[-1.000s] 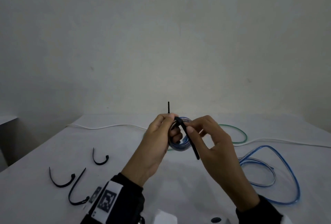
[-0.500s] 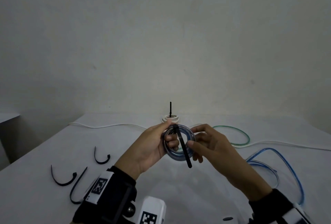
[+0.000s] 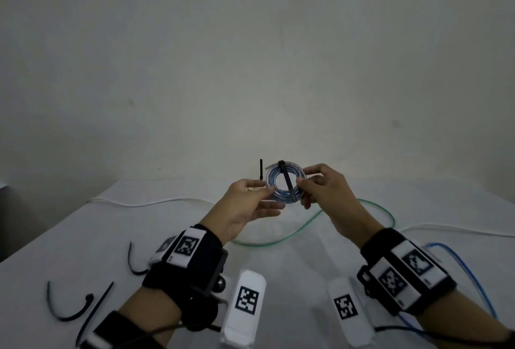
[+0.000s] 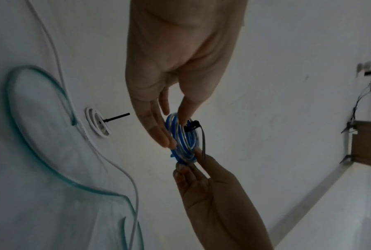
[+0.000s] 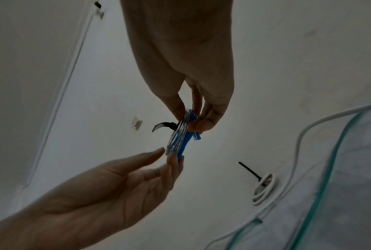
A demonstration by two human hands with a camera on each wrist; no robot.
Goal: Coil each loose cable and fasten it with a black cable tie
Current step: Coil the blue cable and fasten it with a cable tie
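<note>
White table [image 3: 306,251] below, blue coil [image 3: 284,185] (black tie [image 3: 287,184] on) pinched between both hands' fingers [image 3: 302,182].

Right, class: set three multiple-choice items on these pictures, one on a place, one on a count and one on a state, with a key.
1. Where do the loose black ties lie on the table?
A. left of the left arm
B. beside the right wrist
C. under the green cable

2. How many loose black ties lie there?
A. two
B. three
C. five

3. In what state is the blue coil?
A. lying untied on the table
B. held up in both hands, a black tie round it
C. hanging from the wall

Key:
1 A: in the head view they lie at the lower left, outside the left arm.
2 B: three separate ties show there.
3 B: the left hand and the right hand pinch opposite sides of the coil above the table, with a tie across it.
</note>
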